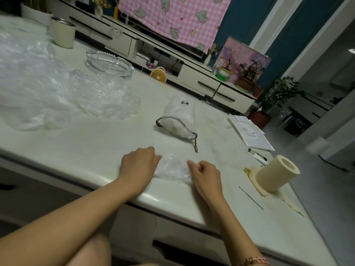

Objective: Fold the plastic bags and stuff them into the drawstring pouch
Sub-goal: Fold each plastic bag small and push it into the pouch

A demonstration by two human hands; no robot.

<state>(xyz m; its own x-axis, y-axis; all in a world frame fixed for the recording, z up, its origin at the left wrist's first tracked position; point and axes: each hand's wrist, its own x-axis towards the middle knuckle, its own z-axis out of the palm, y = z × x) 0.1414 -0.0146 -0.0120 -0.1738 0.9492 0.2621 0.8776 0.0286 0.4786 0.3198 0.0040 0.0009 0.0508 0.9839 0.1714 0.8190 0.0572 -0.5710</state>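
Left hand (139, 166) and right hand (206, 174) are pinching a half-folded plastic bag (172, 167) before the bulging pouch (177, 118), more bags (57, 89) waiting beyond.

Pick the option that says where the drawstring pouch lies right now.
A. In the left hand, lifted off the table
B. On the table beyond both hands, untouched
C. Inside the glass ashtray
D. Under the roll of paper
B: the drawstring pouch lies on the table past the left hand and right hand, which are both down on a small clear plastic bag near the table's edge.
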